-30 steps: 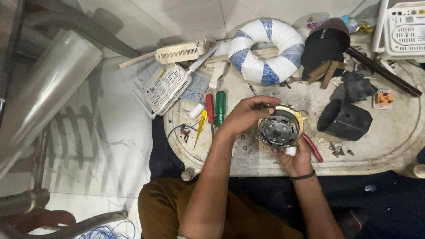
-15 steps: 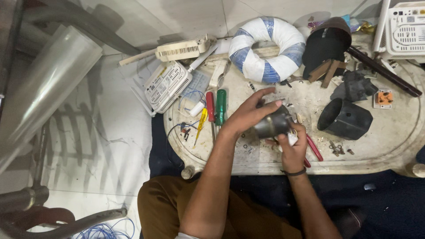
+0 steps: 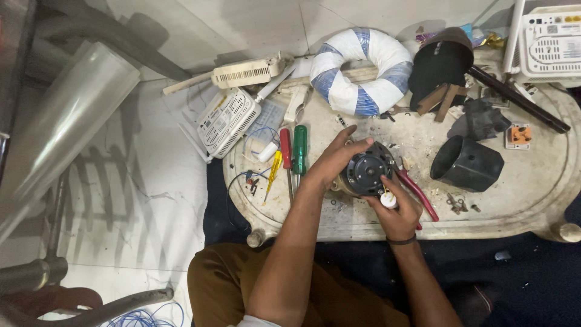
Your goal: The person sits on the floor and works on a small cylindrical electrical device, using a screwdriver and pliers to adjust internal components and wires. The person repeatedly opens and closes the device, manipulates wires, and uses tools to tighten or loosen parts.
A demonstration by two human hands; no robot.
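A pale, dusty oval counter [image 3: 532,200] stands on a white tiled floor. Near its front edge, in the middle, the left hand [image 3: 336,160] grips a small dark round motor [image 3: 366,172], fingers wrapped over its top. The right hand [image 3: 396,212] pinches a small white plug [image 3: 388,199] at the motor's near side. This looks like checking its wiring; the next move calls for a steady grip. Red and green screwdrivers [image 3: 293,151] lie to the left, a black housing [image 3: 466,163] to the right.

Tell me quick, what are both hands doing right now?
Left hand: closed around the round black motor.
Right hand: closed, holding a small white connector by the motor.
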